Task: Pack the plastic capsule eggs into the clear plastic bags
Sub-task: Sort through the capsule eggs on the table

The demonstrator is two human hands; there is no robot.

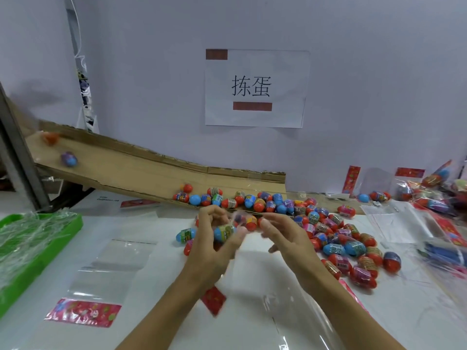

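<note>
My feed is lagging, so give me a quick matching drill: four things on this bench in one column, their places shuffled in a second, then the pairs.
Things:
1. purple and blue egg
2. empty clear bag
3. green tray
4. paper sign

Places:
A. on the wall
B. far left table edge
C. high on the cardboard ramp
D. flat on the table, left of the hands

Pairs: 1-C, 2-D, 3-B, 4-A
</note>
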